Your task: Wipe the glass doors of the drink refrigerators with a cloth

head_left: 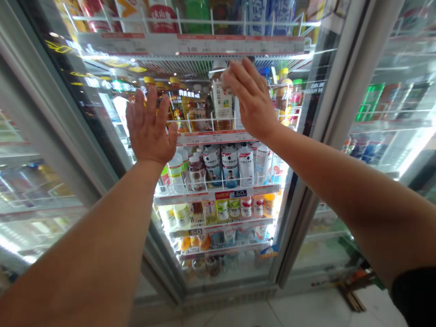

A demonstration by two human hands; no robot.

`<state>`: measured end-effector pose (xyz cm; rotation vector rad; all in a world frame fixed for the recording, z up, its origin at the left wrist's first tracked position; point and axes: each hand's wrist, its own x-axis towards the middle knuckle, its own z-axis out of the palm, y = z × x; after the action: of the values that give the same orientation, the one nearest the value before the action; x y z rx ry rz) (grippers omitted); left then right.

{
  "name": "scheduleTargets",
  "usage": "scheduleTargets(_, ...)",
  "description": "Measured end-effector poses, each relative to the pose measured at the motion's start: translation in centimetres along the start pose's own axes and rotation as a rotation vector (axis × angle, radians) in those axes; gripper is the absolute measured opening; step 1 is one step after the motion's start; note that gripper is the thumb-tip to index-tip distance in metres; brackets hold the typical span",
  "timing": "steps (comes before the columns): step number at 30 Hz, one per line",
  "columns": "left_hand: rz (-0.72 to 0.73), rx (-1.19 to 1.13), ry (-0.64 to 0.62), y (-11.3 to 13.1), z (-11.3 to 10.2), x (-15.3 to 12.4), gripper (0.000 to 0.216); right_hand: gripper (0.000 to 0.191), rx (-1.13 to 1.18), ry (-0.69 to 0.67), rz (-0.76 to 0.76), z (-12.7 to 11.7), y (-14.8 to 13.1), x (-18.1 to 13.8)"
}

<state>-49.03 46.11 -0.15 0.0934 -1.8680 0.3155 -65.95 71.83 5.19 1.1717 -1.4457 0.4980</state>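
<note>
My left hand [150, 127] is raised with its fingers stretched out, its palm toward the glass door [190, 279] of a drinks fridge. It seems to lie flat on the pane. My right hand [254, 100] is up at the same glass, fingers bent and held close together. Something pale shows at its fingertips, too blurred to name, and it could be a reflection. Behind the glass, just left of the right hand, stands a tea bottle [222, 97] with a pale label. Yellow-capped bottles [175, 97] are behind the left hand.
Lower shelves hold white-and-blue bottles [230, 165] and small labelled bottles [246, 206]. A price rail [190, 45] runs along the upper shelf. Grey door frames [327, 131] stand on both sides, with further fridge sections beyond. Pale floor tiles [306, 311] lie below.
</note>
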Motion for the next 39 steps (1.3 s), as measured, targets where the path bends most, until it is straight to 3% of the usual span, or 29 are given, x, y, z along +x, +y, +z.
scheduleTargets(4, 0.004, -0.002, -0.002, 0.0, 0.0, 0.0, 0.071, 0.059, 0.052, -0.080, -0.085, 0.0, -0.2, 1.0)
scheduleTargets(8, 0.006, 0.017, 0.002, -0.2, 0.1, 0.0, 0.070, 0.059, 0.059, 0.054, 0.077, 0.1, -0.1, 3.0)
scheduleTargets(10, 0.014, 0.035, 0.000, -0.2, 0.1, -0.1, 0.070, 0.060, 0.056, 0.057, 0.101, 0.3, -0.7, 3.4)
scheduleTargets(14, 0.017, 0.031, -0.022, -0.1, -0.1, -0.1, 0.069, 0.058, 0.081, -0.014, -0.041, 0.6, -1.7, 3.5)
scheduleTargets(20, -0.013, 0.036, -0.032, 0.2, -0.2, -0.1, 0.067, 0.060, 0.146, 0.141, 0.029, 1.8, -1.6, 4.4)
scheduleTargets(25, 0.001, 0.040, -0.030, 0.1, -0.1, -0.1, 0.064, 0.059, 0.221, 0.021, -0.122, 3.1, -4.0, 3.9)
scheduleTargets(30, 0.024, 0.016, 0.005, 0.4, -0.1, -0.1, 0.065, 0.071, 0.265, 0.085, -0.092, 3.9, -5.1, 3.4)
scheduleTargets(35, 0.021, -0.043, 0.034, 0.5, -0.1, -0.3, 0.068, 0.066, 0.231, 0.034, -0.103, 3.4, -6.2, 2.6)
scheduleTargets(39, 0.131, 0.022, 0.053, -0.1, 0.2, -0.5, 0.061, 0.069, 0.246, -0.073, -0.203, 2.6, -8.3, 2.4)
